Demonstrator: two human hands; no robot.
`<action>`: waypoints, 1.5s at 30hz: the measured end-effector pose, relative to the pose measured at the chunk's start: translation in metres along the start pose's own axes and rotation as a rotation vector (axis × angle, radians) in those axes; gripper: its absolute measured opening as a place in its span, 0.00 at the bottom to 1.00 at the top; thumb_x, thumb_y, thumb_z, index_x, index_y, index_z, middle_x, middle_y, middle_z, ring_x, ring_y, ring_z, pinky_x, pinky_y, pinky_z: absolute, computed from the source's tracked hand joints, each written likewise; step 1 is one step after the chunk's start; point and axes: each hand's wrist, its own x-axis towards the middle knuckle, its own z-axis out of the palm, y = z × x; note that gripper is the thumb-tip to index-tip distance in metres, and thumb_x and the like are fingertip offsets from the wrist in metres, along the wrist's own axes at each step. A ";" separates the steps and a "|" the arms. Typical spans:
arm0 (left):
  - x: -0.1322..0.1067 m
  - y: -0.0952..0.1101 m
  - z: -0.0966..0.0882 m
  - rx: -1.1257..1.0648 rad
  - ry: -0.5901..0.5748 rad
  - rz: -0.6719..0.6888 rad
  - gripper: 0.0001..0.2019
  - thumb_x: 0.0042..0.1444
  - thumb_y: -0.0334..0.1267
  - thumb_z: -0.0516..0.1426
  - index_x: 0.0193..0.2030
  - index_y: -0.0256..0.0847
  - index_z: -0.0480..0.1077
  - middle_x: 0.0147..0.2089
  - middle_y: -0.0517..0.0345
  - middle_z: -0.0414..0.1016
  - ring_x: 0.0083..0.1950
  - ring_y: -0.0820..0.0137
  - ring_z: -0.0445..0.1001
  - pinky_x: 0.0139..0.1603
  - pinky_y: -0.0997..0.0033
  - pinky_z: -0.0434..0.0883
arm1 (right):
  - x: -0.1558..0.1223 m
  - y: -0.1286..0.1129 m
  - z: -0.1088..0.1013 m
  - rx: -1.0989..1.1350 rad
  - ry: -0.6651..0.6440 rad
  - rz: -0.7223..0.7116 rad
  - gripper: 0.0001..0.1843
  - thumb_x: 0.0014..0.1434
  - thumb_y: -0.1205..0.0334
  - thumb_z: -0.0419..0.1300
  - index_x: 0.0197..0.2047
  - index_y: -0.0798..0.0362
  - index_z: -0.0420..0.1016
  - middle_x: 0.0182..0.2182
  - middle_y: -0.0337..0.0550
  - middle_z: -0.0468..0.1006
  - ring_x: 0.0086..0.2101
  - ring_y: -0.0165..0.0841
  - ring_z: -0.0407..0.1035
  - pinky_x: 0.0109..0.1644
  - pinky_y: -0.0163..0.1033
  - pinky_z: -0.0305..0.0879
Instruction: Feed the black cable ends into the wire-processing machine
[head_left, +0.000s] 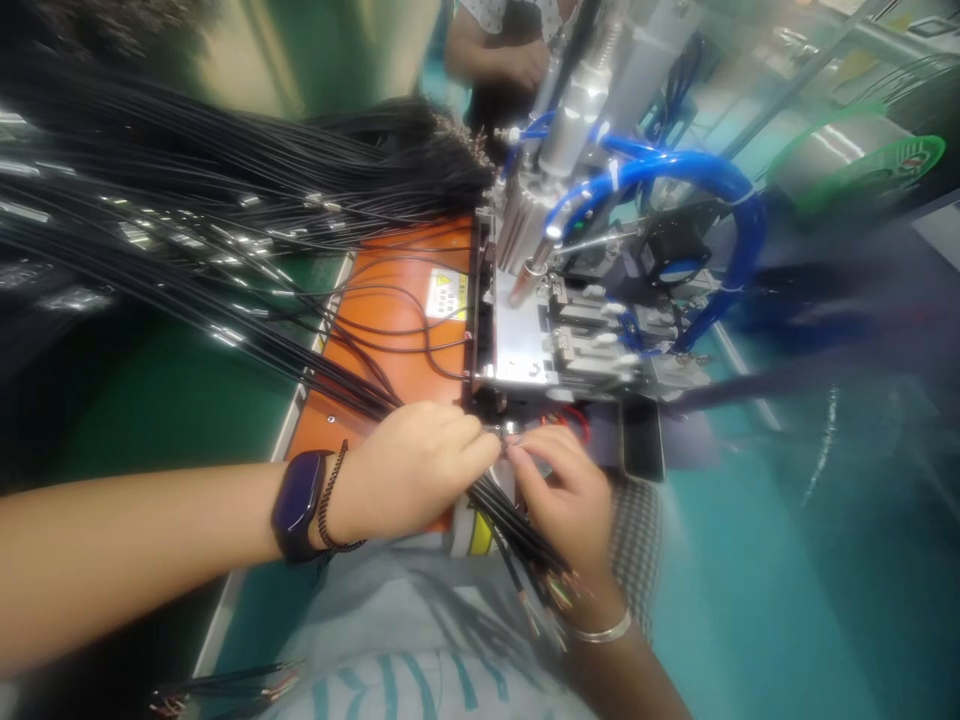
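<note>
My left hand (420, 465) is closed around a bundle of black cables (517, 520), whose stripped ends with thin coloured wires hang below, beside my right wrist. At its fingertips, my right hand (566, 485) pinches something small, likely a wire end, too tiny to make out. Both sets of fingertips nearly meet just in front of a metal machine (521, 345) with clamps and an upright cylinder. From the left, the cables run across an orange machine plate (397, 350) and pass under my left hand.
A thick heap of black cables (322, 160) covers the upper left. Blue air hoses (735, 200) loop over the machine. A wire spool with green flanges (862, 160) stands at upper right. A phone (642, 440) lies right of my hands. Another person's hand (529, 65) shows behind the machine.
</note>
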 end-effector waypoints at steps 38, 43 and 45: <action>0.008 -0.010 0.004 0.180 -0.099 0.042 0.19 0.62 0.31 0.48 0.59 0.43 0.63 0.38 0.52 0.66 0.37 0.65 0.64 0.36 0.64 0.63 | 0.006 0.033 0.015 0.433 -0.047 0.540 0.06 0.54 0.60 0.57 0.29 0.52 0.68 0.26 0.35 0.69 0.29 0.29 0.63 0.33 0.34 0.60; 0.007 -0.011 0.006 0.158 -0.103 0.032 0.20 0.61 0.28 0.47 0.59 0.43 0.61 0.40 0.52 0.66 0.39 0.65 0.65 0.37 0.64 0.65 | 0.007 0.030 0.015 0.480 0.006 0.527 0.06 0.54 0.59 0.58 0.34 0.52 0.71 0.31 0.38 0.73 0.33 0.31 0.66 0.37 0.36 0.64; 0.006 -0.011 0.006 0.156 -0.110 0.024 0.21 0.60 0.27 0.47 0.60 0.44 0.61 0.39 0.52 0.66 0.39 0.65 0.65 0.37 0.64 0.65 | 0.008 0.029 0.013 0.435 0.011 0.523 0.07 0.54 0.57 0.59 0.32 0.52 0.71 0.29 0.38 0.72 0.31 0.31 0.66 0.35 0.35 0.64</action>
